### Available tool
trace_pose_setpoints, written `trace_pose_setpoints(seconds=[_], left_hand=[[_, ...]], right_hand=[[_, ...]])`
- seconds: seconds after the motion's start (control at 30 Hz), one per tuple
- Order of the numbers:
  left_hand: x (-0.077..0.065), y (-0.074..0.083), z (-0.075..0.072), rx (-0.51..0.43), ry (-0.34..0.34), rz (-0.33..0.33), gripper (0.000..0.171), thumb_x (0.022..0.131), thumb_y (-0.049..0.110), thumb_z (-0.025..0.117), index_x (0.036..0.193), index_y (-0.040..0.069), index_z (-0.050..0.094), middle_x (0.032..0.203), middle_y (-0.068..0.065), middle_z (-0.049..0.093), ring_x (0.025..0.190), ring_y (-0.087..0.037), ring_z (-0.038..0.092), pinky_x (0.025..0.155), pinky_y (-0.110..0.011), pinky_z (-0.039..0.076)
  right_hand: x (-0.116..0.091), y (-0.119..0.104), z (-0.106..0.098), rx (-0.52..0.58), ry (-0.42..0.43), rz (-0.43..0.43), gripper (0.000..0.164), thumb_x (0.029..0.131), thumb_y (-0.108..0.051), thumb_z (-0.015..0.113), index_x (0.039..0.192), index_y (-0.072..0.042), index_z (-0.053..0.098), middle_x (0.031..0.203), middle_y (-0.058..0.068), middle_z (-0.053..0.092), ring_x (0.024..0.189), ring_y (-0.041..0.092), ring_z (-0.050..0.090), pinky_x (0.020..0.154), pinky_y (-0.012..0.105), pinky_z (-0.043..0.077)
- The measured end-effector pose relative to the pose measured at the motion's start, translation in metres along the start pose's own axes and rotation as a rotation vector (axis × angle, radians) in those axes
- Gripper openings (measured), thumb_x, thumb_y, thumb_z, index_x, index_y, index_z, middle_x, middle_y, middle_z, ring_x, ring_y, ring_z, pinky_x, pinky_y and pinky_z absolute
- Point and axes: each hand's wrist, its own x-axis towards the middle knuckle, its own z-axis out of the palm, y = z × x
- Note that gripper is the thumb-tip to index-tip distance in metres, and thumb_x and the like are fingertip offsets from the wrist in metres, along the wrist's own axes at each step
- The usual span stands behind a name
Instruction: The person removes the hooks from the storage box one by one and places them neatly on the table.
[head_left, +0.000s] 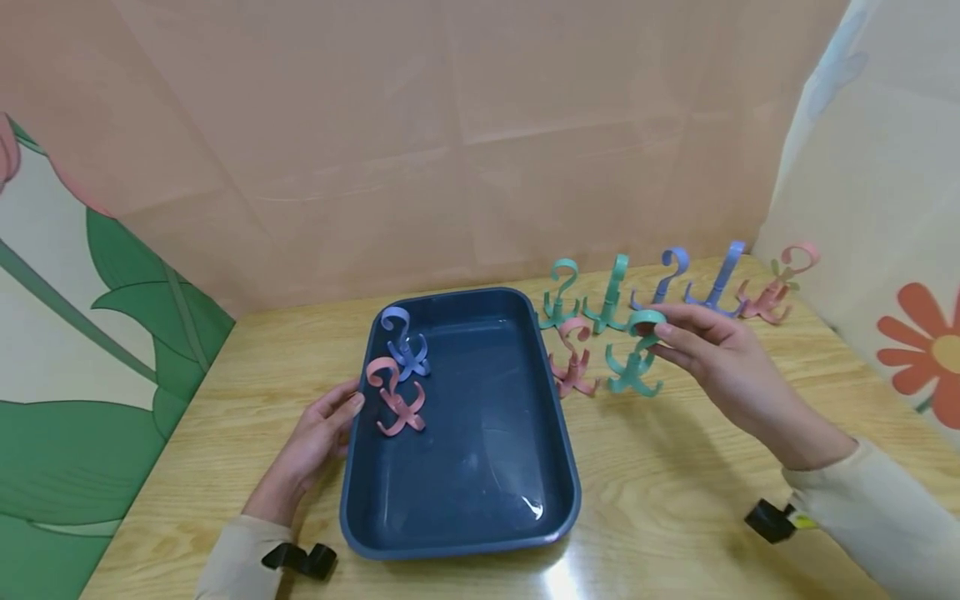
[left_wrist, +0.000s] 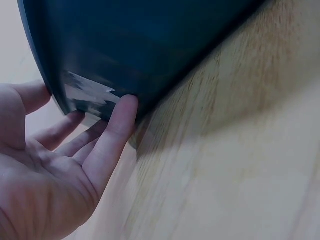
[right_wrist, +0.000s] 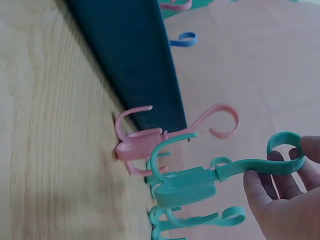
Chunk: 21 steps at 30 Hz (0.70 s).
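Note:
In my right hand [head_left: 712, 342], thumb and fingers pinch the curled top of a green four-pronged hook [right_wrist: 187, 187]. It hangs prongs-down over the table, right of a dark blue tray [head_left: 480, 546]. My left hand [head_left: 321, 433] holds the tray's left side, thumb at the rim and fingers against the outer wall, as the left wrist view shows. Inside the tray, along its left wall, are a blue hook [head_left: 409, 360] and a pink hook [head_left: 403, 414]. Another pink hook [head_left: 574, 372] stands on the table close by the tray's right wall.
Behind my right hand, a row of hooks stands along the table's back: a green hook [head_left: 558, 310], another green hook [head_left: 611, 300], blue hooks [head_left: 723, 279] and a pink hook [head_left: 767, 300]. A tan sheet [head_left: 450, 167] hangs behind the wooden table [head_left: 225, 400].

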Motion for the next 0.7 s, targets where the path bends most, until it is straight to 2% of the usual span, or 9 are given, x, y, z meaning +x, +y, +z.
trace_pose_setpoints(seconds=[0.47,0.7], left_hand=[[0.000,-0.001,0.001,0.004,-0.004,0.001,0.059,0.103,0.042,0.057,0.152,0.013,0.042,0.140,-0.014,0.055,0.104,-0.020,0.068,0.080,-0.039,0.058],[0.000,-0.001,0.000,0.004,0.001,0.002,0.059,0.103,0.041,0.057,0.152,0.013,0.042,0.140,-0.015,0.053,0.105,-0.021,0.067,0.080,-0.040,0.058]], right_hand=[[0.011,0.025,-0.019,-0.029,0.023,0.057,0.027,0.103,-0.003,0.054,0.128,0.005,0.061,0.117,0.007,0.071,0.107,0.018,0.068,0.093,0.031,0.053],[0.015,0.029,-0.024,0.046,-0.007,0.062,0.027,0.103,-0.001,0.053,0.128,0.004,0.061,0.118,0.009,0.070,0.110,0.019,0.067,0.094,0.033,0.052]])
